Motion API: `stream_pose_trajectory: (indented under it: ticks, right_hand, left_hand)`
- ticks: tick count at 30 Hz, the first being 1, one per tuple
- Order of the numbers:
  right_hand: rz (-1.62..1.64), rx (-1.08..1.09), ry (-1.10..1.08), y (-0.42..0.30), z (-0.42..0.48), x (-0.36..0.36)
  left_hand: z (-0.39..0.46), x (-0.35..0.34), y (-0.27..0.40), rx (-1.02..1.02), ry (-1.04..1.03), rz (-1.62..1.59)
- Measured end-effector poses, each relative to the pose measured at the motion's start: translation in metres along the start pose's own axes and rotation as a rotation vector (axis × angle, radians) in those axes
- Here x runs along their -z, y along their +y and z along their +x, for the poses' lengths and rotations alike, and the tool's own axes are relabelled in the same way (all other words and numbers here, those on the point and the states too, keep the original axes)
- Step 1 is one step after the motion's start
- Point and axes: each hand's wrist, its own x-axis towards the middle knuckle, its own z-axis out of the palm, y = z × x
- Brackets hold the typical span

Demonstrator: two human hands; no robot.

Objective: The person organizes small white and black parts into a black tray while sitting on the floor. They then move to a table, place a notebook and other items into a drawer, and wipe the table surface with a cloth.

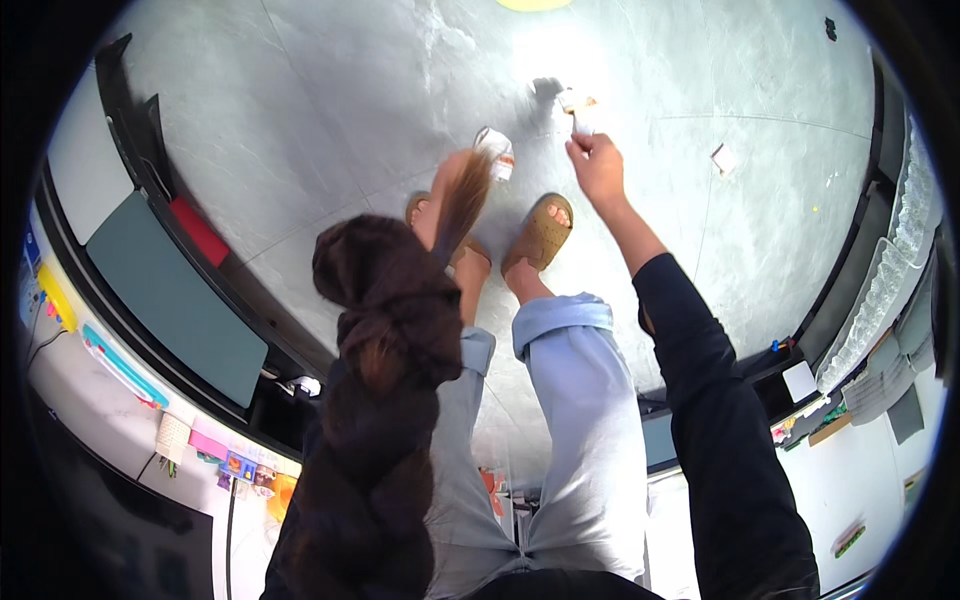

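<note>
Near the floor, my right hand (601, 169) pinches a small white wrapper (583, 112) with orange marks between thumb and fingers. Strong sunlight washes out part of that wrapper, and a dark shadow falls beside it. My left hand (448, 171) holds another crumpled white wrapper (495, 150) bearing an orange-red print. A long dark braid (386, 360) hangs down in front of my left arm, and its tip covers part of that hand. Below the hands are my feet in brown slippers (541, 236).
A small whitish box or packet (724, 160) lies on the grey tiled floor (360, 97) at right. A small dark object (830, 28) is farther off. Along the left runs a cabinet with a grey-green front (176, 296); a lace-edged cloth (874, 315) hangs at the right.
</note>
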Motion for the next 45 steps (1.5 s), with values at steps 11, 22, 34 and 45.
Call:
stream_pose_trajectory:
  ticks: [11,22,34,45]
  right_hand:
    - [-0.232,-0.192,-0.06,0.002,-0.007,-0.139]
    - [-0.264,-0.201,-0.14,0.011,0.029,-0.145]
    - [0.086,0.389,0.102,-0.159,-0.028,-0.004]
    - [0.337,0.667,0.376,-0.391,-0.187,0.332]
  left_hand:
    - [0.036,-0.002,0.007,0.098,0.071,-0.083]
    - [0.023,0.014,-0.003,0.067,0.01,-0.135]
    - [-0.027,0.108,0.171,0.427,-0.004,-0.935]
    - [-0.256,0.318,0.441,-0.078,0.17,-0.435]
